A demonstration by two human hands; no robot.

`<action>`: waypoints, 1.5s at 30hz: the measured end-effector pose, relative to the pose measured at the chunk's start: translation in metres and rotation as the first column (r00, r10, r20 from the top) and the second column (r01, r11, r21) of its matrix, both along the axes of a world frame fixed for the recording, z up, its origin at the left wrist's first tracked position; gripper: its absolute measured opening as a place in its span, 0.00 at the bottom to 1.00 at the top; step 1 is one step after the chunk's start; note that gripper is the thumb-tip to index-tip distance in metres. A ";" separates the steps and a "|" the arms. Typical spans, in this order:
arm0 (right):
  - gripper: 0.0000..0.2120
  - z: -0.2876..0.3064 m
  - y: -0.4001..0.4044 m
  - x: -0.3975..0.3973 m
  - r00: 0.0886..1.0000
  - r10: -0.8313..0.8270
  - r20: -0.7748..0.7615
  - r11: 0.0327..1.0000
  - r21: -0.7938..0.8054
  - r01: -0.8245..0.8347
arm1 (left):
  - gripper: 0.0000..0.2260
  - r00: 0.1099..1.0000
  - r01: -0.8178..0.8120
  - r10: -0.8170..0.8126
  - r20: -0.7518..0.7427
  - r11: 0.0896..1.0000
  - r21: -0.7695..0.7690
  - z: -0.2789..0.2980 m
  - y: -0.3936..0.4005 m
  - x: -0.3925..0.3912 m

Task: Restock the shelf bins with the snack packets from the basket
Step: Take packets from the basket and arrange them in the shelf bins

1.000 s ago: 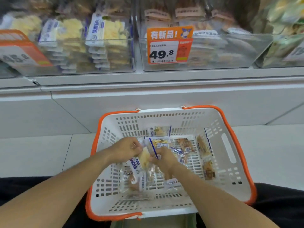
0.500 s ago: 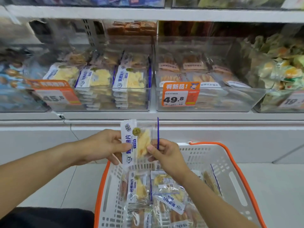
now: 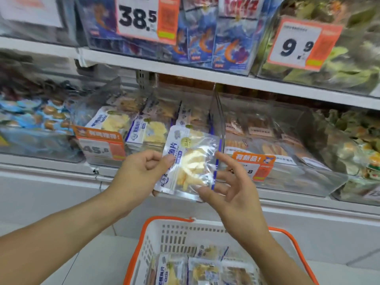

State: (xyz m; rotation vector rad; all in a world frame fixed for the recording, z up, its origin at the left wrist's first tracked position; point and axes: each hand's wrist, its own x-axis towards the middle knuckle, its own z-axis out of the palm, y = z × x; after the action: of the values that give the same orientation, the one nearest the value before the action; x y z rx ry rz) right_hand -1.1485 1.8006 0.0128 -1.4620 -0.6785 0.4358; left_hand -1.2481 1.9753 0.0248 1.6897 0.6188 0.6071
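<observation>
Up at shelf height, right in front of the clear bin [image 3: 144, 120] that already has matching fish-slice packs standing in rows, the person's got one fish-slice packet [image 3: 190, 161] held out flat, face toward the camera. Left hand [image 3: 139, 173] is pinching its printed left edge between thumb and curled fingers, so that hand's doing the actual holding. Right hand [image 3: 234, 188] is spread loose, fingers apart, with just the thumb tip and maybe a finger touching the packet's right and bottom edge, more steadying than gripping. My guess is they're squaring it up so it slides in upright like the others, label forward.

Below, the white basket [image 3: 170, 221] with the orange rim sits close under the arms with more snack packets [image 3: 203, 270] left in it, so restocking looks far from done.

Hard to read stuff: the price tag under the right hand is half covered, only an 8 shows. Bins off to the left and right are blurry, can't tell what's in them. Basket's cut off at the bottom edge, so no idea how many packs remain.
</observation>
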 end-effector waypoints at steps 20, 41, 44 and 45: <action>0.19 0.072 0.177 0.093 0.627 0.364 0.689 0.657 -0.667 0.352 | 0.07 0.980 -0.033 0.172 -0.097 0.628 0.778 -0.012 0.049 0.037; 0.15 0.062 0.153 0.087 0.768 0.025 0.639 0.892 -0.361 0.271 | 0.08 0.987 -0.057 0.156 -0.036 0.553 0.831 -0.022 0.055 0.039; 0.09 0.060 0.104 0.038 0.842 -0.161 0.514 0.983 0.008 0.183 | 0.10 0.986 -0.041 0.157 -0.046 0.511 0.858 -0.015 0.054 0.034; 0.10 0.053 0.088 0.026 0.862 -0.198 0.467 0.980 0.084 0.179 | 0.10 0.988 -0.054 0.155 -0.024 0.481 0.875 -0.011 0.054 0.034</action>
State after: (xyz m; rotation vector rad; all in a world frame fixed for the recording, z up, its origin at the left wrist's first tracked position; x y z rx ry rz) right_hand -1.1226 1.8887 0.0654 -1.5959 -0.9125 -0.0995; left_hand -1.2144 2.0291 0.0140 2.6900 0.4996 1.0509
